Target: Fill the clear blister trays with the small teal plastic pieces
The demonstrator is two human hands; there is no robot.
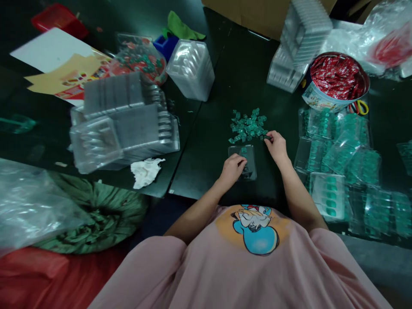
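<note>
A clear plastic blister tray [252,169] lies on the dark table in front of me, with a green piece [243,149] in its far end. My left hand [232,169] is over the tray's left side, its thumb and fingers pinched together; whatever is between them is hidden. Just beyond the tray is a loose heap of small translucent green pieces [247,124]. At the heap's right edge my right hand [277,145] is closed, pinching a small green piece [267,137] at its fingertips.
Filled trays with green pieces [328,195] are spread on the right, near a round tin [325,101] of red wrappers and yellow-handled scissors [363,107]. Stacked empty trays [128,124], crumpled tissue [145,172] and a clear container [191,71] are on the left.
</note>
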